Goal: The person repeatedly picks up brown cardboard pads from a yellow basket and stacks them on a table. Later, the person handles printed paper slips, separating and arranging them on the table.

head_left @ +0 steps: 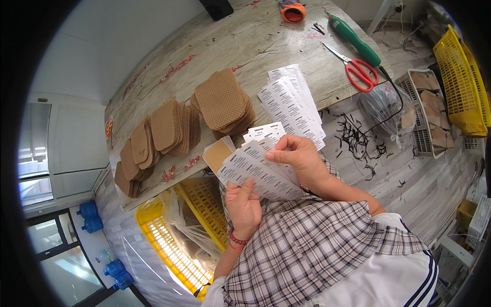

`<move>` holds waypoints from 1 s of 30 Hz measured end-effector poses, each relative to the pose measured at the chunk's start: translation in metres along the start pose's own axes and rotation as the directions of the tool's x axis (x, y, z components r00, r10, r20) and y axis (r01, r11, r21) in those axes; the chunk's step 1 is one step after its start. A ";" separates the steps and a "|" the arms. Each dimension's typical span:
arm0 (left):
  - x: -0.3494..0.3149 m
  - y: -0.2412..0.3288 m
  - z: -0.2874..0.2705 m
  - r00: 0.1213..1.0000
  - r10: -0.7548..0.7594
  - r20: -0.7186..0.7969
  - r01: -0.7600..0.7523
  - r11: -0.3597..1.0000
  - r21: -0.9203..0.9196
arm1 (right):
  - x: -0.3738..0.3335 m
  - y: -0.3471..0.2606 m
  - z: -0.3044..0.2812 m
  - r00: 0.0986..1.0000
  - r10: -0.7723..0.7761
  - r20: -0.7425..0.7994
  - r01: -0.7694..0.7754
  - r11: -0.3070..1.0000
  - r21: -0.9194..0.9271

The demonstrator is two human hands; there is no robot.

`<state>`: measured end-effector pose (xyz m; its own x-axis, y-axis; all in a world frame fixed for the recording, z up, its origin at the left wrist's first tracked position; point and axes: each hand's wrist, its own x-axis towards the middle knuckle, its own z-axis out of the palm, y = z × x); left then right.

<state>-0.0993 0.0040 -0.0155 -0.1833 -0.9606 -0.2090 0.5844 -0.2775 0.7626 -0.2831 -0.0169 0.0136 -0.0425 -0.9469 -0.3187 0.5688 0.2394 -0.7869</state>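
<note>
Over my lap I hold a fanned bunch of white label sheets [266, 179] with small dark print. My left hand [243, 207] is closed on their lower left edge, its thumb lying on the face. With thumb and fingers, my right hand [302, 161] pinches the upper right part of the sheets. A tan piece [218, 156] shows behind them at the left. More label sheets [291, 102] lie spread on the table edge just beyond my right hand. Stacks of brown textured pads with rounded corners [220, 100] stand on the table to the left, the nearest beside the sheets.
Red-handled scissors [362, 74], a green corded tool [355, 41] and an orange tape measure [292, 13] lie on the table [204, 51]. Below the table is a yellow basket [158, 240] with clear plastic. Black scraps [358, 143] litter the floor at right, near filled crates [429, 112].
</note>
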 end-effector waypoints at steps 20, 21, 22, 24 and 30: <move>0.000 0.005 0.004 0.999 0.053 -0.008 -0.053 0.999 0.010 | 0.004 0.012 -0.001 0.995 -0.089 -0.039 0.093 0.991 0.100; 0.000 0.005 0.005 0.999 0.054 -0.007 -0.053 0.999 0.010 | 0.004 0.012 0.000 0.992 -0.113 -0.048 0.117 0.989 0.094; 0.000 0.005 0.005 0.998 0.055 -0.007 -0.055 0.998 0.011 | 0.003 0.009 0.004 0.989 -0.137 -0.055 0.141 0.986 0.088; 0.000 0.005 0.006 0.998 0.055 -0.004 -0.055 0.998 0.004 | 0.003 0.008 0.005 0.986 -0.159 -0.055 0.163 0.984 0.076; 0.000 0.005 0.005 0.999 0.049 -0.017 -0.049 0.999 -0.009 | 0.004 0.010 0.004 0.981 -0.184 -0.060 0.188 0.978 0.086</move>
<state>-0.1009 0.0029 -0.0087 -0.1408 -0.9731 -0.1821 0.5995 -0.2302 0.7666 -0.2742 -0.0189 0.0072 -0.1951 -0.9602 -0.1997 0.6188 0.0375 -0.7846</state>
